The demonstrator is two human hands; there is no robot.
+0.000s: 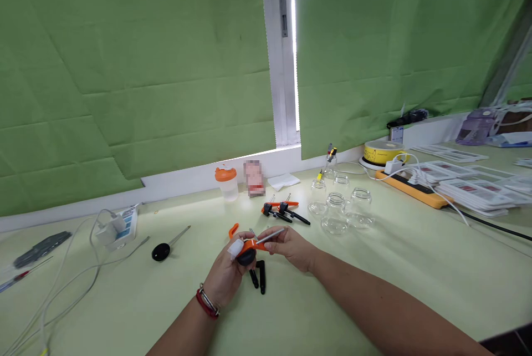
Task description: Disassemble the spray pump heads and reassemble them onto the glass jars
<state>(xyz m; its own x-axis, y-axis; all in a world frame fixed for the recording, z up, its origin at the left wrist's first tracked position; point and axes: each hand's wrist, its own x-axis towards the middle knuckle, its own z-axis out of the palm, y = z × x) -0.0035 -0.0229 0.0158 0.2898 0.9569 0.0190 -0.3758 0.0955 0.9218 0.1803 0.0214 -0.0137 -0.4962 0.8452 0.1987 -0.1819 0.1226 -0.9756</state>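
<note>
Lower centre: orange handle (250, 245), black cap (246, 258), metal rod (272, 234), held together | left hand (226, 275): fingers clamped round cap and handle — likely steadying | right hand (293, 248): fingers pinching handle's rod side — likely for control | black handles (262, 278) on desk (124, 300) just below, handy | glass jars (334, 216) right of centre, probably kept aside

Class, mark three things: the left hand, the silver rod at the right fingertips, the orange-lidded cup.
Left hand (228, 274): head view, middle of the hand.
Silver rod (272, 234): head view, mid-shaft.
Orange-lidded cup (229, 189): head view, its body.
</note>
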